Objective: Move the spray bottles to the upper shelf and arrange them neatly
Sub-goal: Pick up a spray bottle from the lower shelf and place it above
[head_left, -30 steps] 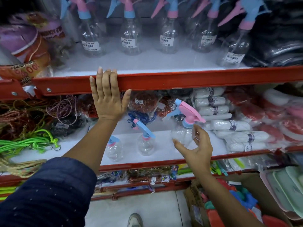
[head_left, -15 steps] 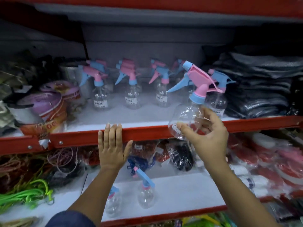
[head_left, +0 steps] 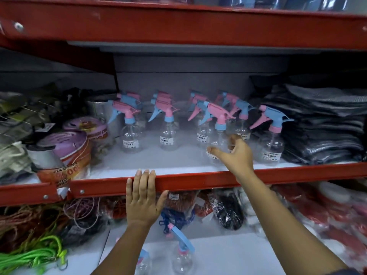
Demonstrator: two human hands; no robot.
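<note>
Red metal shelving (head_left: 198,28) with white boards (head_left: 228,253); grey back panel (head_left: 178,80) behind. Upper recess dim; the boards are brightly lit.

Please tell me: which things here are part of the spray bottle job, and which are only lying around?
Part of the job:
- held bottle in right hand
- bottles on upper shelf
- two bottles on lower shelf
- upper shelf, left hand on its edge

Only lying around:
- purple packs
- dark folded stacks
- green cord
- netted bags

Red-edged upper shelf (head_left: 198,182): spray bottles (head_left: 167,135), dark folded cloths (head_left: 321,126).
</note>
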